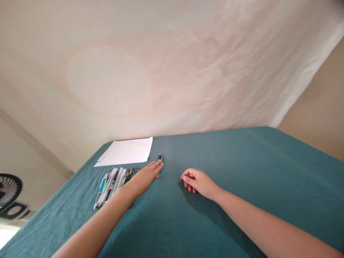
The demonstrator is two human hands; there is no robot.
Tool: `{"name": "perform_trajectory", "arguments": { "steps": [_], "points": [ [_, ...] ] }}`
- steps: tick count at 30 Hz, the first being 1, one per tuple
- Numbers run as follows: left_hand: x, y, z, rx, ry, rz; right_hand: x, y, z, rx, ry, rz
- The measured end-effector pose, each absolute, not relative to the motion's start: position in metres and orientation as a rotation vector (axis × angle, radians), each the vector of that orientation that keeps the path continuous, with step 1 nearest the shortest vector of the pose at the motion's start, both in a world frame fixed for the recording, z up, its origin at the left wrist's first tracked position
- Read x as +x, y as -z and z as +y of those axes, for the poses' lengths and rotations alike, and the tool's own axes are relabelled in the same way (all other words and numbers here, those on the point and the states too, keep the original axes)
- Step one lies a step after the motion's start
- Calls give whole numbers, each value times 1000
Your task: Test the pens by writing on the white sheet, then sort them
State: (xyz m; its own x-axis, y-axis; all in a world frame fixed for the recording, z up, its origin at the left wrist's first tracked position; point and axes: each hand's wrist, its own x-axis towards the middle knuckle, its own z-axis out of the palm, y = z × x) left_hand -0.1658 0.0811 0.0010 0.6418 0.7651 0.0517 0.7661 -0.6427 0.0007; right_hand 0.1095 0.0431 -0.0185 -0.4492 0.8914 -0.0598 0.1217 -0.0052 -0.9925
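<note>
My left hand (145, 176) lies flat on the teal tablecloth (242, 168), fingers stretched out. Its fingertips touch a black pen (160, 157) lying alone. Just left of that hand sits a row of several pens and markers (111, 184), partly hidden by my wrist. A white sheet of paper (126, 151) lies beyond them near the table's far edge. My right hand (197, 182) rests on the cloth to the right, fingers curled inward with nothing seen in them.
A pale wrinkled sheet (172, 64) hangs behind the table as a backdrop. A black fan (8, 190) stands off the left edge. The table's far edge runs close behind the paper.
</note>
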Motion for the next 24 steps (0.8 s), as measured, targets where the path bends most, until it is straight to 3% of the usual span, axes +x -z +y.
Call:
{"name": "perform_trajectory", "arguments": {
  "steps": [24],
  "points": [
    [-165,4,118,-2827,257,-1330,109,23,45,-1050,-1507,-1639]
  ]
}}
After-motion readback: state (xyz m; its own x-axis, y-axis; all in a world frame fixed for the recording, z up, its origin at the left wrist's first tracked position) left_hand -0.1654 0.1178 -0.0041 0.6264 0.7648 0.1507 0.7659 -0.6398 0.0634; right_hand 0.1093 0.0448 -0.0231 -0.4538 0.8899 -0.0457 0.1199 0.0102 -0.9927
